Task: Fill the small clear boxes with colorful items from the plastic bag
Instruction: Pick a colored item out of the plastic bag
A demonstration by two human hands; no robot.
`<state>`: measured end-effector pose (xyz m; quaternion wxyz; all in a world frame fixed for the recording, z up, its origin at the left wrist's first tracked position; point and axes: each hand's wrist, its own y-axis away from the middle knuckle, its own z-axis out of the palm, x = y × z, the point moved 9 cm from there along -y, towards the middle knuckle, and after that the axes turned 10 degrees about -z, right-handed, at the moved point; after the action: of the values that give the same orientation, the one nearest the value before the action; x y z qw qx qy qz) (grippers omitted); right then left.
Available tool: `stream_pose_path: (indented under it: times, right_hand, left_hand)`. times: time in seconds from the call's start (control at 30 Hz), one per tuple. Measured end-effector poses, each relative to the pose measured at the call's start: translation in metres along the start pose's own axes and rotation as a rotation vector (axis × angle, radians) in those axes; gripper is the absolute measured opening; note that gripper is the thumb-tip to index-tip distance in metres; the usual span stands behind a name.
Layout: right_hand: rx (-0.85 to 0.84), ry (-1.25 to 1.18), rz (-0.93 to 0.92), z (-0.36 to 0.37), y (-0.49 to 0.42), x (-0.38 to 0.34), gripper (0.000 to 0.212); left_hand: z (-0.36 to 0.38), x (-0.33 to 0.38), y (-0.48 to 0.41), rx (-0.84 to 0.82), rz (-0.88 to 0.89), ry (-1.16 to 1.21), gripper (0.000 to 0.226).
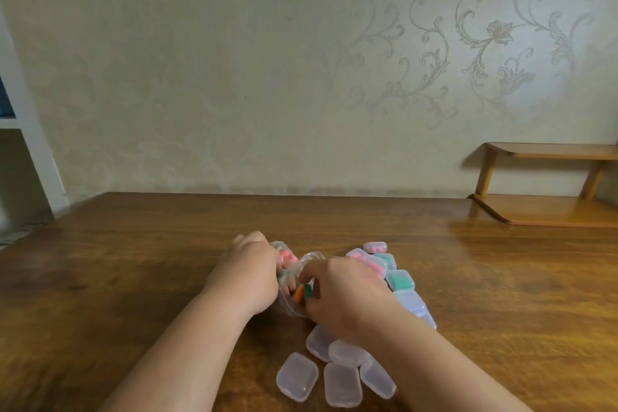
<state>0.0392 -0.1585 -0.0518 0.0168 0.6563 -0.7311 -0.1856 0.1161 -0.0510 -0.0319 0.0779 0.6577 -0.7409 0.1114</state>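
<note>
The plastic bag lies crumpled on the wooden surface, near its middle, and is held between both hands. Pink pieces are seen through its clear film. The bag's left side is clasped by the left hand, whose grip is closed round the film with the fingers curled. At the bag's opening, orange and green pieces are pinched by the right hand, its grip closed on them, though the fingertips are slightly blurred.

Just right of the bag, filled boxes are clustered together, with green or pink contents showing through their lids. Nearer the person, partly under the right forearm, empty boxes are scattered flat, some overlapping.

At the far right, a wooden shelf is set against the patterned wall.
</note>
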Motion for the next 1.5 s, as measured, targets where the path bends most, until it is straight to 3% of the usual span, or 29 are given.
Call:
stream_pose_path:
  times: [0.07,0.2,0.37,0.43,0.7,0.83,0.97,1.0,1.13,1.27,1.33,1.5]
  right_hand:
    - [-0.031,-0.003,0.025,0.002,-0.002,0.001,0.051]
    - [-0.068,0.002,0.036,0.001,0.005,0.003,0.044]
    - [0.314,-0.05,-0.08,-0.014,0.016,-0.001,0.037]
    - [0.359,-0.076,-0.099,-0.015,0.017,-0.001,0.039]
    - [0.33,-0.17,-0.11,-0.026,0.023,-0.001,0.031]
    - [0.138,-0.159,-0.009,-0.01,0.009,0.007,0.031]
    - [0.586,-0.165,-0.176,-0.028,0.024,0.003,0.015]
    - [0.593,-0.2,-0.181,-0.03,0.026,0.004,0.015]
    - [0.325,-0.282,-0.028,-0.022,0.018,0.009,0.028]
    - [0.363,-0.316,-0.024,-0.023,0.015,0.012,0.014]
    - [0.281,-0.343,0.019,-0.016,0.016,0.013,0.017]
    - [0.585,-0.283,-0.139,-0.031,0.023,0.01,0.01]
  left_hand:
    - [-0.003,0.007,0.008,0.094,0.122,-0.098,0.036]
    - [-0.004,0.014,0.017,0.135,0.195,-0.185,0.031]
    - [-0.004,0.008,0.018,0.101,0.18,-0.167,0.03]
    - [-0.005,0.004,0.015,0.08,0.156,-0.115,0.031]
    - [-0.009,0.008,0.017,0.01,0.143,0.098,0.026]
    - [-0.012,0.018,0.024,-0.028,0.219,0.177,0.02]
    - [-0.013,0.02,0.027,-0.053,0.24,0.216,0.022]
    - [-0.014,0.021,0.027,-0.06,0.232,0.23,0.023]
    - [-0.015,0.02,0.028,-0.104,0.183,0.275,0.03]
    - [-0.013,0.02,0.029,-0.104,0.178,0.305,0.028]
    - [-0.011,0.02,0.028,-0.101,0.178,0.309,0.028]
    - [-0.007,0.015,0.021,-0.114,0.146,0.338,0.024]
